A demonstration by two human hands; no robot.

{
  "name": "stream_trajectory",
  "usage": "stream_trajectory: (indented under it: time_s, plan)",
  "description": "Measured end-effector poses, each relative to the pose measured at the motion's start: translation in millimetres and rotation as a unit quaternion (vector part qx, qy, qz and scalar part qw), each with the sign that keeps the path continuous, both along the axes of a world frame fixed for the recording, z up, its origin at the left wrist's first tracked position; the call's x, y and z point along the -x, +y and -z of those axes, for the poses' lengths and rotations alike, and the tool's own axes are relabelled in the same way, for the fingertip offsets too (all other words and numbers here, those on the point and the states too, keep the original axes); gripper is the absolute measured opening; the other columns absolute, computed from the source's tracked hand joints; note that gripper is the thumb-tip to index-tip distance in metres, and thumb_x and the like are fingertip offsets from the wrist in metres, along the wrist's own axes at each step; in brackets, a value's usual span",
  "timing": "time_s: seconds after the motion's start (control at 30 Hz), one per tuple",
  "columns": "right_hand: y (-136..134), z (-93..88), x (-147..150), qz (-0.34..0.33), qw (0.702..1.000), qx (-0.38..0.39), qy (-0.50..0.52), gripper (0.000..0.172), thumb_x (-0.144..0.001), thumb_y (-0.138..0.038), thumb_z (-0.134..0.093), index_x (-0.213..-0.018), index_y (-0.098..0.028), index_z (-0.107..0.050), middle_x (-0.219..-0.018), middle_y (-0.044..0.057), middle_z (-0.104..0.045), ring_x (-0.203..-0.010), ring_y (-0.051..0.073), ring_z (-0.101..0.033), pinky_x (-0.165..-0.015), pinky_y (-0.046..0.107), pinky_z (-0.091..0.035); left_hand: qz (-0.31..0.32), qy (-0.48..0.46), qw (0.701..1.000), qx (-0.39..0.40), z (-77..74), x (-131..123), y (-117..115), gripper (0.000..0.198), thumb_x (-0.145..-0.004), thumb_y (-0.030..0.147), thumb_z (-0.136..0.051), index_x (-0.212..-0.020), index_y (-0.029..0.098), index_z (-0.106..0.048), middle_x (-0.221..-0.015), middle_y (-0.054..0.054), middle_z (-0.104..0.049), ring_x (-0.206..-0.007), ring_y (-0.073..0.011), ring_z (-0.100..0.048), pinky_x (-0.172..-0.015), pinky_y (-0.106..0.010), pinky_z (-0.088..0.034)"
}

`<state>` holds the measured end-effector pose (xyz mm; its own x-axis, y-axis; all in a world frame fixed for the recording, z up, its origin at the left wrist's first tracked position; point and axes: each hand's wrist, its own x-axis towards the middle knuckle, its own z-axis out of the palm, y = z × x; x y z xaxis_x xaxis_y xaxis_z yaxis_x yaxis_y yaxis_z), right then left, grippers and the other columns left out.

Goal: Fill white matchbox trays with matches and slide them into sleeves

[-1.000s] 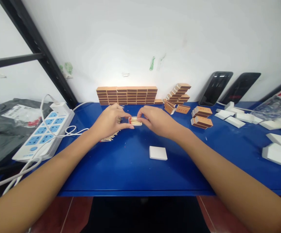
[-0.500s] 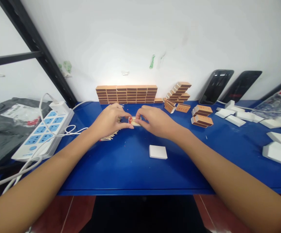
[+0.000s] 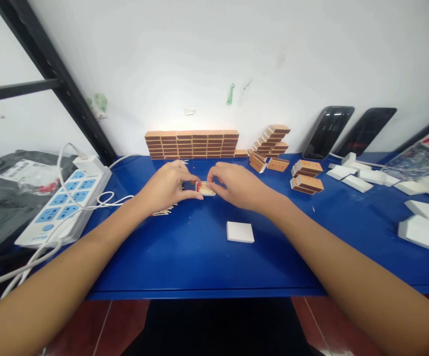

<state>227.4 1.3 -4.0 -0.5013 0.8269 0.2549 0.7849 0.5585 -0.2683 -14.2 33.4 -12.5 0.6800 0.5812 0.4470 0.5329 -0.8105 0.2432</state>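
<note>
A small white matchbox tray (image 3: pixel 210 194) filled with red-headed matchsticks (image 3: pixel 201 188) lies on the blue table between my two hands. My left hand (image 3: pixel 170 184) has thumb and forefinger closed on the tray's left end. The fingers of my right hand (image 3: pixel 233 184) are pinched together over the right part of the tray, at the matchsticks; the exact contact is hidden. Loose matchsticks (image 3: pixel 163 211) lie in a pile beneath and behind my left hand, which covers most of them. Nearer to me lies a white box-shaped piece (image 3: pixel 240 232).
A neat wall of stacked matchboxes (image 3: pixel 192 144) stands at the back, with a leaning stack (image 3: pixel 272 141) and more matchboxes (image 3: pixel 306 177) to its right. White trays (image 3: pixel 357 184) are scattered at right near two phones (image 3: pixel 329 132). A power strip (image 3: pixel 66 202) with cables sits left.
The view has shifted slightly. More of the matchsticks and the tray's front side show between my hands; both hands stay at the tray.
</note>
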Motion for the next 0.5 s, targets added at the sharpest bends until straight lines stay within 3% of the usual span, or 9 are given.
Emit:
stream_trajectory:
  time_s: [0.5]
  plan:
    - [3.6, 6.3, -1.5, -0.011, 1.0, 0.018, -0.01, 0.009, -0.103, -0.019, -0.064, -0.099, -0.018, -0.072, -0.099, 0.006, -0.066, -0.086, 0.018, -0.058, -0.073, 0.03, -0.036, 0.049, 0.069, 0.996, 0.01, 2.2, -3.4, -3.4, 0.033, -0.092, 0.053, -0.082, -0.108, 0.023, -0.084, -0.104, -0.005, -0.083, -0.103, -0.0277, -0.066, -0.1, -0.046, -0.048]
